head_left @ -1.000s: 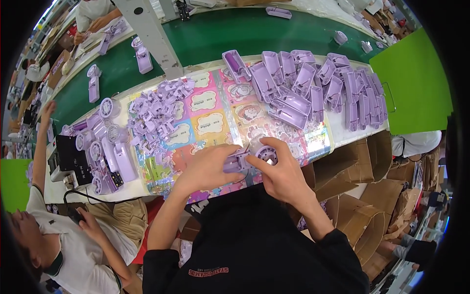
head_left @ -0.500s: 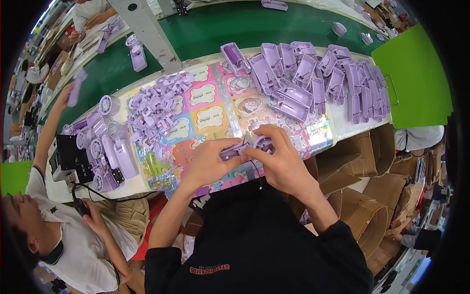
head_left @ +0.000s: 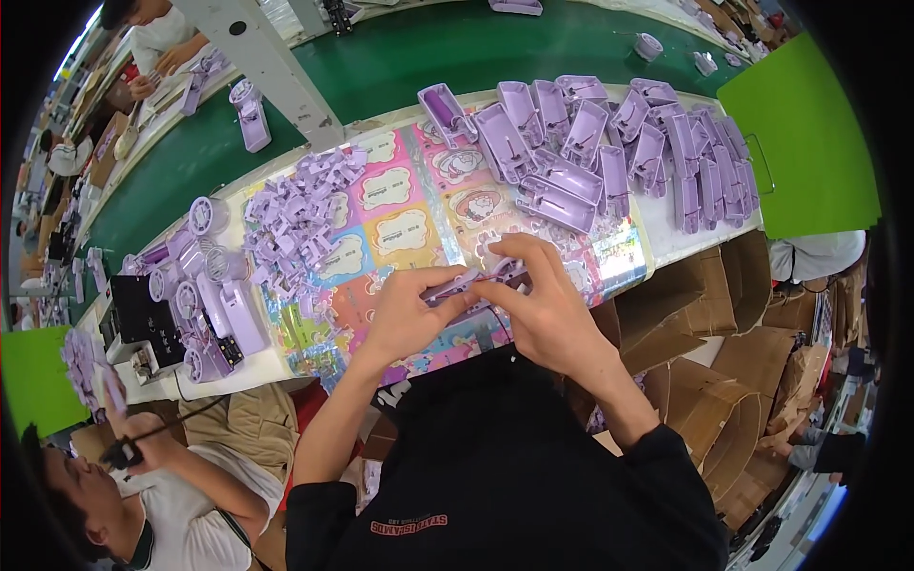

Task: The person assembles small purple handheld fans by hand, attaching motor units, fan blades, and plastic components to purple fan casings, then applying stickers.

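Observation:
Between my two hands, over the front edge of the bench, is a light purple plastic housing (head_left: 455,285) with a round part at its right end. My left hand (head_left: 407,312) pinches the left end between thumb and fingers. My right hand (head_left: 554,306) closes on the round end, which its fingers partly cover. A thin dark wire (head_left: 502,324) hangs below the housing. Left of my hands lies a heap of small purple plastic pieces (head_left: 300,214). Several open purple shells (head_left: 557,202) with wires inside lie beyond my right hand.
A green conveyor belt (head_left: 381,71) runs behind the bench, with a grey metal post (head_left: 262,67) before it. Round-headed purple units (head_left: 224,262) stand by a black box (head_left: 145,309) at left. Cardboard boxes (head_left: 690,295) are below right. A co-worker (head_left: 190,485) sits at left.
The housing has tilted in my hands, so its round end shows more edge-on. The co-worker's raised arm has come down from the belt, bringing a purple part close to the corded black tool.

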A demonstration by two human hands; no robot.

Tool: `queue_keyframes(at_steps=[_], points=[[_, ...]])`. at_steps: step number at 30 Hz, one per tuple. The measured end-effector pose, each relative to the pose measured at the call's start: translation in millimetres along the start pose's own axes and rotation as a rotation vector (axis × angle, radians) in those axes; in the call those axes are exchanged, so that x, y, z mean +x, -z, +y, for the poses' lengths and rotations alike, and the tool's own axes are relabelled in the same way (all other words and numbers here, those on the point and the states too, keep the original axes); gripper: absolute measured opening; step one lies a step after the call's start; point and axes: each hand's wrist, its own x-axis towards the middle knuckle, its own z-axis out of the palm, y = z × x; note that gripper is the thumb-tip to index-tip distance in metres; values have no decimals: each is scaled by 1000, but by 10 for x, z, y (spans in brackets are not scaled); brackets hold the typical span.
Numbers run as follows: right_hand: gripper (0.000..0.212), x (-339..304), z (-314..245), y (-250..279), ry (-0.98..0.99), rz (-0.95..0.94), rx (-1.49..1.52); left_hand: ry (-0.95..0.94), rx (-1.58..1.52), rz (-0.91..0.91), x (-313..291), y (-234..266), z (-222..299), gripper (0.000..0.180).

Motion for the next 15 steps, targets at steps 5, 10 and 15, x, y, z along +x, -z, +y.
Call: queue_keyframes(at_steps=[5,10,15], points=[[51,118,-26,29,-4,103,132,0,-149,8,-30,-8,6,34],[54,141,18,6,-71,156,321,-89,-99,-2,-61,-28,87,30],[58,327,-31,-1,10,121,426,-109,-99,111,-306,79,174,37]])
